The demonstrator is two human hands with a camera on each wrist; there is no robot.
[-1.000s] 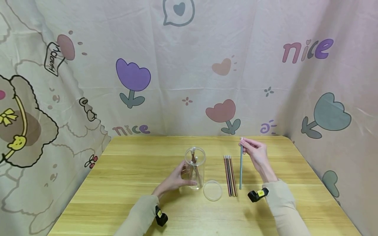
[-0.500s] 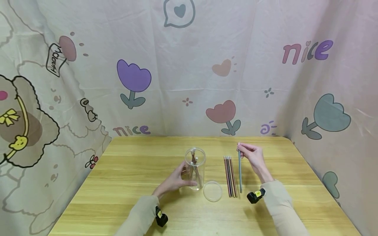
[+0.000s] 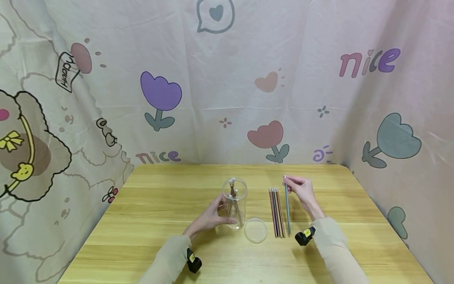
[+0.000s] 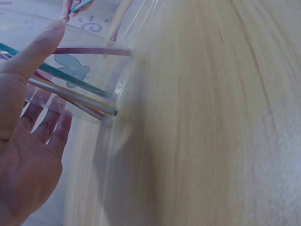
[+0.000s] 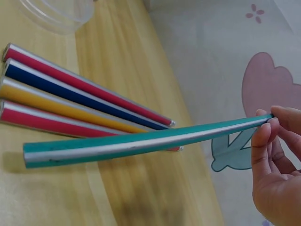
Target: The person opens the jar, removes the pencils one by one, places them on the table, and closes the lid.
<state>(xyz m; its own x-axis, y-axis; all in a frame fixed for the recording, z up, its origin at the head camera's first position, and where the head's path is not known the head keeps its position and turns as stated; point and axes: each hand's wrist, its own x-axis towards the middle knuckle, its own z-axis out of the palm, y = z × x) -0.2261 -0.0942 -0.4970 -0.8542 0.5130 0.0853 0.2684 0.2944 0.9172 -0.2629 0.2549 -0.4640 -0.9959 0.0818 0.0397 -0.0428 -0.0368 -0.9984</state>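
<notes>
Two bare hands are at work over a pale wooden worktop (image 3: 159, 197). The right hand (image 3: 302, 191) has its grip nearly closed: thumb and fingertips pinch a teal pencil with a silver stripe (image 5: 141, 141) at its white-tipped end. The pencil slants, with the pinched end raised and the other end low toward the person; whether that low end touches the worktop cannot be told.

The left hand (image 3: 211, 216) has a wide grip, spread to the width of a clear jar (image 3: 246, 191). Its thumb lies across the near side of the jar and its fingers curve round the left side. The jar stands upright and without its cover, and several striped pencils (image 4: 77, 81) lean and cross inside it, among them red, teal and yellow ones.

Between the jar and the held pencil lie two things. A clear round lid (image 3: 255, 230) rests flat just beside the jar's base, toward the person. Next comes a neat row of four pencils (image 3: 277, 213), side by side: red, blue, yellow and red, each with silver stripes. The held pencil is just to the right of this row.

Both sleeves are beige, each with a small black camera (image 3: 193, 261) at the wrist. Behind the worktop hangs a pale cloth (image 3: 220, 138) printed with tulips, hearts and the word "nice".
</notes>
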